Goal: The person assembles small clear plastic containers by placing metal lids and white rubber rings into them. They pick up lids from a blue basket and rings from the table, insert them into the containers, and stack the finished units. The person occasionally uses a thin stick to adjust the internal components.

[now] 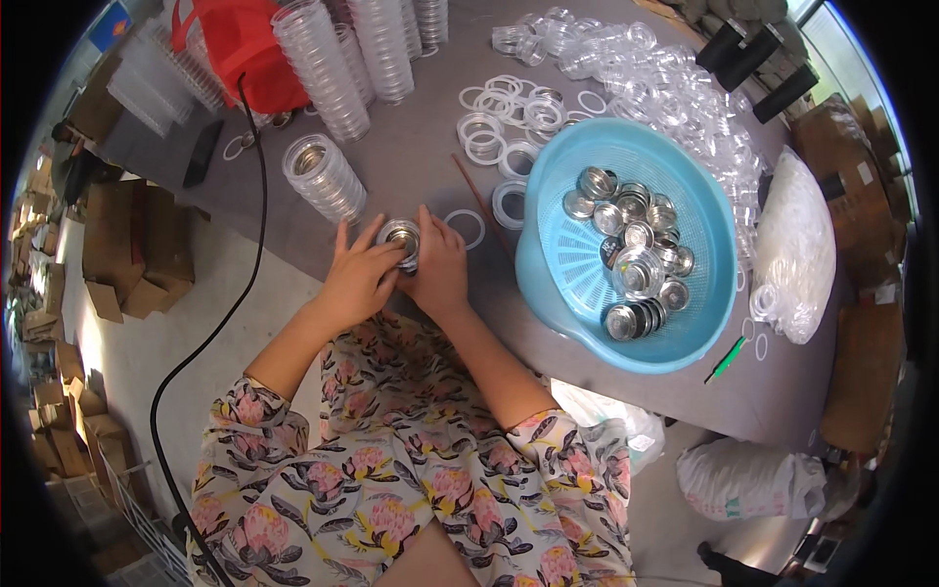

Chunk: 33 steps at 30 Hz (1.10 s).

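Observation:
Near the table's front edge, my left hand [358,281] and my right hand [437,266] close round a small clear round container with a silvery metal centre [399,236]. The left fingers lie over its near side and the right hand wraps its right side; part of it is hidden. Just right of my right hand lies a white ring [482,231]. Beyond my left hand, a leaning stack of clear round containers [337,191] has a metal piece showing at its top end. On the right, a blue plastic basket [548,284] holds several silvery metal lids [639,235] and a clear container.
Tall stacks of clear containers [323,73] and a red bag [245,54] stand at the back left. White rings [484,147] and a heap of clear containers [636,73] lie behind the basket. A black cable [262,196] crosses the left side. A green-handled tool [726,359] lies right.

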Each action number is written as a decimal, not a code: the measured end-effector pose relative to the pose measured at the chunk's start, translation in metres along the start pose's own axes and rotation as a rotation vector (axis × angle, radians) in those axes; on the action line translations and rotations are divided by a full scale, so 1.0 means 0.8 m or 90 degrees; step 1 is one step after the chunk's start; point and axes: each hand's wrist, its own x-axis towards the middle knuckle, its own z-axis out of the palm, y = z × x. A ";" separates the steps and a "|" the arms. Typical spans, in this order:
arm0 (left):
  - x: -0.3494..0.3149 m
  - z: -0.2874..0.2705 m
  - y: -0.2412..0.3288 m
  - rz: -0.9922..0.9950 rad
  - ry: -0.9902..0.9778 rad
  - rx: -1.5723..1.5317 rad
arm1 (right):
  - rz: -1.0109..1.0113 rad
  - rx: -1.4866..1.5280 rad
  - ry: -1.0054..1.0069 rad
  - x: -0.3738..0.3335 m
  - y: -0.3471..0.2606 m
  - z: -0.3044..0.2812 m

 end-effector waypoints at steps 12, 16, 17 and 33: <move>0.001 -0.015 -0.018 -0.031 0.003 -0.093 | -0.051 0.217 0.026 0.000 0.011 -0.012; 0.008 -0.095 0.009 0.004 0.243 -0.065 | 0.022 0.389 0.114 -0.004 0.023 0.002; 0.014 -0.121 0.012 0.000 0.318 -0.023 | 0.020 0.386 0.117 -0.005 0.020 0.000; 0.029 -0.171 -0.044 -0.116 0.140 0.056 | 0.017 0.315 0.067 -0.006 0.012 -0.004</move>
